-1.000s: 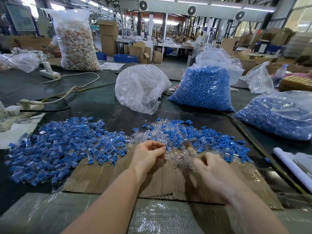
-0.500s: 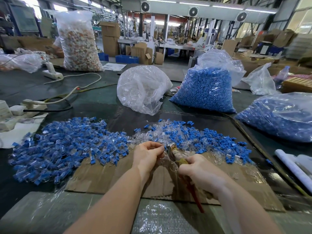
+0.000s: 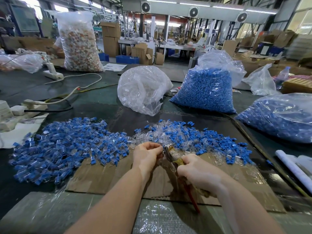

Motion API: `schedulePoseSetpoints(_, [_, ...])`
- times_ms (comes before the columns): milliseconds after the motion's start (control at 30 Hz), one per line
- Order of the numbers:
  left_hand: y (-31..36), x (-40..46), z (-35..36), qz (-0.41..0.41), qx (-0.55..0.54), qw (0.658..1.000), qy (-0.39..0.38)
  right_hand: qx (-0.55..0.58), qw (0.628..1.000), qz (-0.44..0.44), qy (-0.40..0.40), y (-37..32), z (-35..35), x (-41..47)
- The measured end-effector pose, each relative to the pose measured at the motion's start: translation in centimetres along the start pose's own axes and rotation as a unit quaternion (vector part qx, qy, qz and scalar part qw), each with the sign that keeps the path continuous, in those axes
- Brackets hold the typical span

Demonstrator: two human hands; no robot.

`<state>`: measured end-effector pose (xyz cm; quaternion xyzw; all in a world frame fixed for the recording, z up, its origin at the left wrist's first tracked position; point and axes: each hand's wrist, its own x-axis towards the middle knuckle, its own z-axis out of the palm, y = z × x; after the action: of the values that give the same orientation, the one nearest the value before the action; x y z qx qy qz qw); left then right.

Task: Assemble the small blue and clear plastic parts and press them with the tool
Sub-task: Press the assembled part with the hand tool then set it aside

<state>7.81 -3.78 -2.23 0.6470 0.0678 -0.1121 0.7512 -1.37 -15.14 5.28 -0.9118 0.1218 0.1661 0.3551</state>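
Head view: small blue-and-clear part pinched, blurred.

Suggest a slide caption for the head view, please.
Left hand presents a small part to the pliers gripped by the right hand, amid piled blue-and-clear parts.

A factory hall: round fans on an overhead duct, strip lights, stacked cardboard boxes, bright windows at right.
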Motion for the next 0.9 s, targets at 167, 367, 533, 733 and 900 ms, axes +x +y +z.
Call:
schedulePoseSetpoints(167, [-0.2, 0.1, 0.0, 0.002, -0.003, 1.0, -0.003, -0.026, 0.999, -0.025, 0.028, 0.3, 0.5, 0.8])
schedulePoseSetpoints(367, [-0.1, -0.2, -0.2, 0.013, 0.01, 1.0, -0.006, -0.053, 0.997, -0.012, 0.063, 0.7, 1.5, 2.3])
schedulePoseSetpoints(533, [0.0, -0.4, -0.2, 0.021, 0.02, 1.0, -0.011, -0.077, 0.993, -0.003, 0.088, 1.2, 2.0, 2.6])
schedulePoseSetpoints(733, [0.2, -0.4, -0.3, 0.018, 0.031, 0.999, -0.012, -0.037, 0.994, -0.031, 0.098, 1.5, 1.8, 2.3])
schedulePoseSetpoints(900, [1.4, -0.4, -1.2, 0.052, 0.036, 0.998, 0.014, 0.057, 0.987, -0.049, 0.142, 2.4, 1.0, 1.5])
